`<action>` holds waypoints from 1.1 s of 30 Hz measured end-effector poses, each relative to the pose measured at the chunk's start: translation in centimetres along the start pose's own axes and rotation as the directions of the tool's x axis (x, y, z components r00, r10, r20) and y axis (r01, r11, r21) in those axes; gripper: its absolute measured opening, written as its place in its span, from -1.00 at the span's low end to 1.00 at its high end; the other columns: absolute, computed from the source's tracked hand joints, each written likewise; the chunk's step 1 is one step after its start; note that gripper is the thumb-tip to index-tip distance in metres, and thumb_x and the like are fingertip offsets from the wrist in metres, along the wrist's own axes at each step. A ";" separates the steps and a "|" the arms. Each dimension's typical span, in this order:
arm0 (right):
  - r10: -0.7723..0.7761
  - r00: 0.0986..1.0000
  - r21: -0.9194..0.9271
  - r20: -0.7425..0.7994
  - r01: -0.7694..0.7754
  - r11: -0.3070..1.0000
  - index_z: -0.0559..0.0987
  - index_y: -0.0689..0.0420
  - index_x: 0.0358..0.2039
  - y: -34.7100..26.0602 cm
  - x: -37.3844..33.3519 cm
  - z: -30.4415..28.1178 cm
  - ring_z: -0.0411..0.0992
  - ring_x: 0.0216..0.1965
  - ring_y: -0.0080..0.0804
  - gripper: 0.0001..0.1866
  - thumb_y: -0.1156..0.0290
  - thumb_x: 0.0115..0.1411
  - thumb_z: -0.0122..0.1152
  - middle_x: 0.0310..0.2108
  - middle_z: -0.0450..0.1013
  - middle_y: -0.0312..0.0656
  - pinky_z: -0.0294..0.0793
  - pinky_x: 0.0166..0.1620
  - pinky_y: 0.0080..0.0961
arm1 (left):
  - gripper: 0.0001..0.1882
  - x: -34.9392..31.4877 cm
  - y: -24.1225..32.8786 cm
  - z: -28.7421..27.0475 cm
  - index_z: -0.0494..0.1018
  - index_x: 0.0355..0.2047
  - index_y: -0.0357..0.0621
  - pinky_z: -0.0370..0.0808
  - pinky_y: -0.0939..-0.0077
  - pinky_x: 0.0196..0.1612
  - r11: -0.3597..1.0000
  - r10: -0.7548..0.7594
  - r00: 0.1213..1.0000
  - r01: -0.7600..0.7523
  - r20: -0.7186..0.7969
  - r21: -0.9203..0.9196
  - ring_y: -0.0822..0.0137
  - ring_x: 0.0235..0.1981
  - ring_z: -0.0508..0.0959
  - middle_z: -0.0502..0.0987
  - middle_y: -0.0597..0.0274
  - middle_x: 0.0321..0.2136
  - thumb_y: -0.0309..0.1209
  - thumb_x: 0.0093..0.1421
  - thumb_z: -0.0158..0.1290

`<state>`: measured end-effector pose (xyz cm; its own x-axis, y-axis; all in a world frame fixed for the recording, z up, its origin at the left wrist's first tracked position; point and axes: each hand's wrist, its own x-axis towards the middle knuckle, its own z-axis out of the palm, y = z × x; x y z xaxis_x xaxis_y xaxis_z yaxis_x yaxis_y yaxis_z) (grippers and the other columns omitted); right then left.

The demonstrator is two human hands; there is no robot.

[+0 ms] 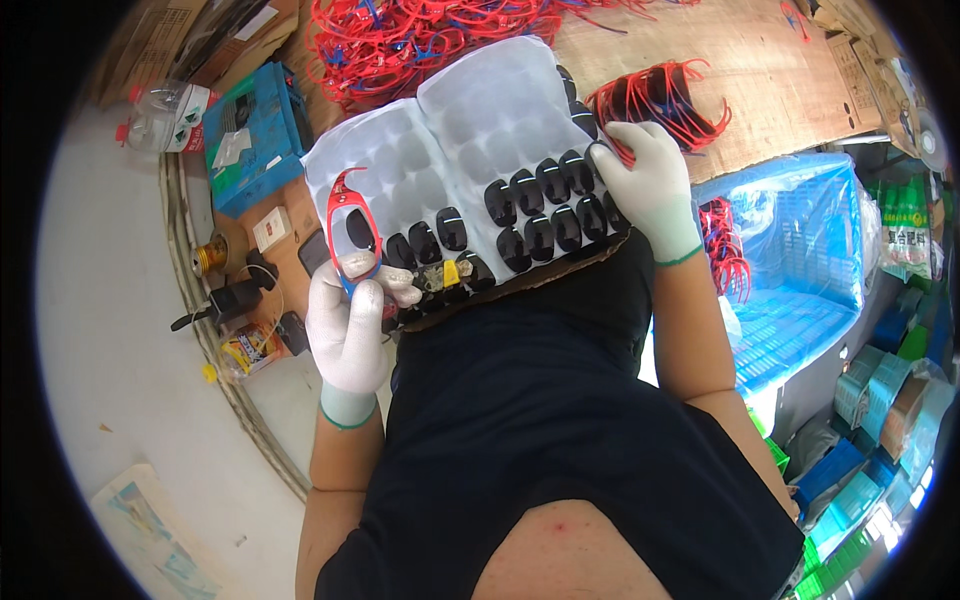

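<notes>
My left hand [350,325], in a white glove with a green cuff, is closed on a red and blue eyeglass frame [334,232]. The frame stands upright over the left side of a pale moulded tray [505,75]. A dark oval shows inside its rim; whether it is fitted there or lies behind, I cannot tell. Dark oval lenses [540,238] fill several hollows in the tray's nearer part. At the tray's right edge, my gloved right hand [650,185] pinches a dark lens [599,148] between thumb and fingers. A yellow scrap [451,273] lies by the left fingers.
Red and blue frames are heaped [420,45] behind the tray. A row of red frames with dark lenses [660,100] lies on the wooden table [770,85]. Right of me stands a blue crate [790,320]; a blue box [255,140] and a plastic bottle [165,115] are at left.
</notes>
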<state>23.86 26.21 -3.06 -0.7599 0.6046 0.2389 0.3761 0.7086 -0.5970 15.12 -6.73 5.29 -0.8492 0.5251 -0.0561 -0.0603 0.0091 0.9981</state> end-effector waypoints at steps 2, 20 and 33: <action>-0.038 0.999 0.009 0.035 0.037 0.999 0.69 0.12 -0.18 -0.3 0.8 0.3 0.50 -0.15 -0.04 -0.66 0.21 0.08 0.35 -0.24 0.54 -0.04 0.48 -0.05 -0.16 | -0.75 0.3 -0.1 0.4 0.30 0.07 -0.27 0.59 0.34 -0.13 1.000 -0.007 1.000 0.007 0.013 -0.001 0.30 -0.28 0.59 0.57 -0.02 -0.23 -0.50 0.42 -0.16; -0.277 0.954 -0.121 0.115 0.290 0.949 0.60 -0.05 0.00 -2.1 -1.6 1.5 0.34 0.13 -0.15 -0.54 0.16 0.06 0.32 0.00 0.46 -0.19 0.11 0.23 0.14 | -0.58 12.4 -0.6 6.8 0.20 0.15 -0.27 0.58 0.31 -0.02 0.759 0.262 0.913 -0.395 0.312 0.518 0.12 -0.04 0.63 0.53 -0.11 0.02 -0.54 0.32 0.03; -0.122 0.987 -0.090 -0.103 0.113 0.990 0.62 0.04 -0.07 0.3 -2.5 -0.3 0.44 -0.11 -0.21 -0.56 0.23 0.00 0.41 -0.18 0.50 -0.27 0.26 0.04 -0.18 | -0.11 22.7 -2.4 15.0 0.04 0.39 -0.03 0.53 0.11 0.09 0.209 -0.295 0.867 -0.351 0.401 0.913 -0.06 0.01 0.60 0.58 -0.10 0.00 -0.18 0.10 0.17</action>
<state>26.05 25.04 -3.60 -0.7414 0.5479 0.3874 0.3340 0.8021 -0.4951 3.90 17.95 1.97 -0.5086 0.7939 -0.3331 0.7641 0.5945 0.2503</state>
